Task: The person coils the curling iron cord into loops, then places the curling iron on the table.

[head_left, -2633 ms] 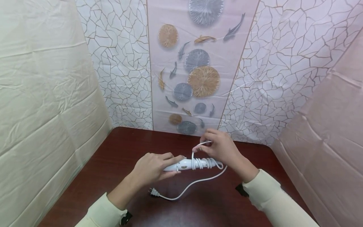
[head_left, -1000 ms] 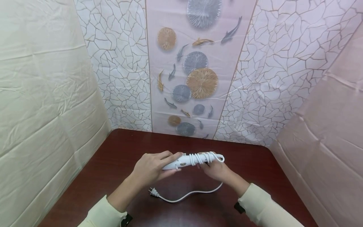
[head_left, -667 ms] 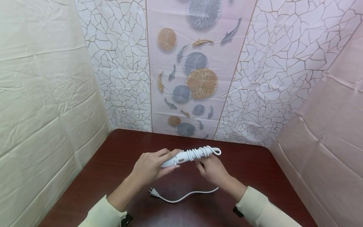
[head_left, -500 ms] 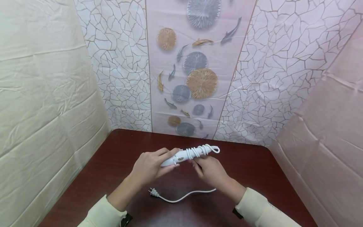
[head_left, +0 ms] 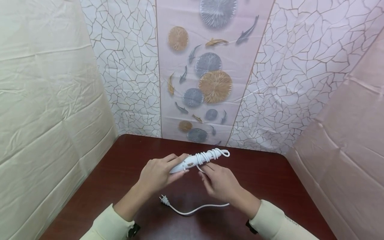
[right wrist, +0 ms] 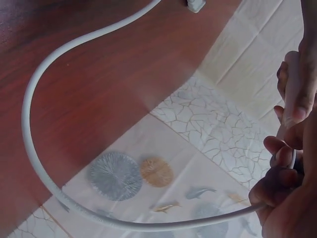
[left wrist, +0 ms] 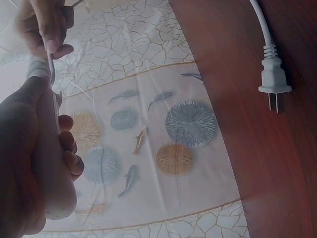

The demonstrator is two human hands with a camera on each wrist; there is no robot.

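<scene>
Being clasped by the curled left grip (head_left: 156, 174), one white tool (head_left: 193, 161) is held above the desk (head_left: 132, 156), its cord end tilted upward. One white cord (right wrist: 27, 116) is wound round it in several turns and pinched by the right grip (head_left: 221, 182) just beside the windings. Below, the cord is curved across to one plug (head_left: 164, 200) with two prongs, laid on the dark red-brown desk. The desk is backed by one patterned wall covering (head_left: 129, 83), printed with fish and discs, and flanked by two creased plain cloths (head_left: 45, 116).
</scene>
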